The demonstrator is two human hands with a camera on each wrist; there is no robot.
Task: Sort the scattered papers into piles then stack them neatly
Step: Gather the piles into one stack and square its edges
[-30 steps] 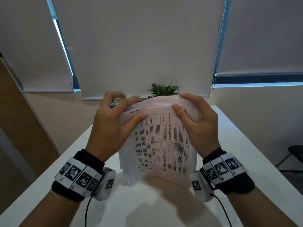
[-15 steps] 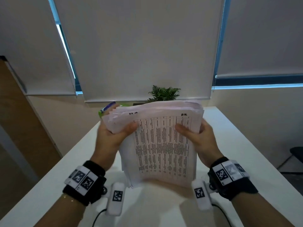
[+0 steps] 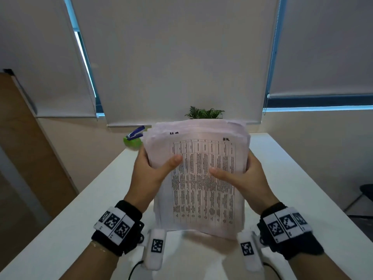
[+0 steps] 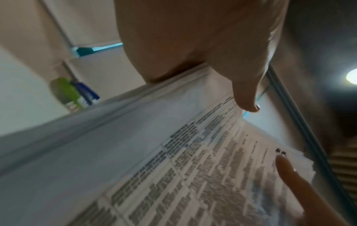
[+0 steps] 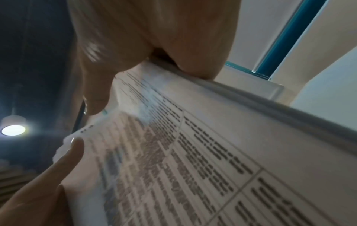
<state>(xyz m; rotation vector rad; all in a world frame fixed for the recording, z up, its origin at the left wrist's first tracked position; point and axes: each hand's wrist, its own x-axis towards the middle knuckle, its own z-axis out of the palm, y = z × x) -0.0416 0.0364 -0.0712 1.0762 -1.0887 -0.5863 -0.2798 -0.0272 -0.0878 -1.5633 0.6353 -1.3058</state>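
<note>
A thick stack of printed papers [image 3: 201,178] stands upright on its bottom edge on the white table [image 3: 302,188], a table of text on its front sheet. My left hand [image 3: 150,170] grips its left edge, thumb across the front, fingers behind. Gripping the right edge the same way is my right hand [image 3: 242,176]. The top edges of the sheets are uneven. The left wrist view shows the stack [image 4: 173,160] under my left thumb [image 4: 245,91]. In the right wrist view the stack [image 5: 203,152] sits under my right thumb [image 5: 92,97].
A blue stapler [image 3: 135,133] rests on a green object [image 3: 131,142] at the table's far left corner. A potted plant [image 3: 203,113] stands behind the stack. Window blinds [image 3: 171,57] hang beyond the table. A dark chair [image 3: 363,195] is at the right.
Both hands slid down from the stack's top edge to its sides, thumbs now on the front sheet. The stack straightened and stands taller.
</note>
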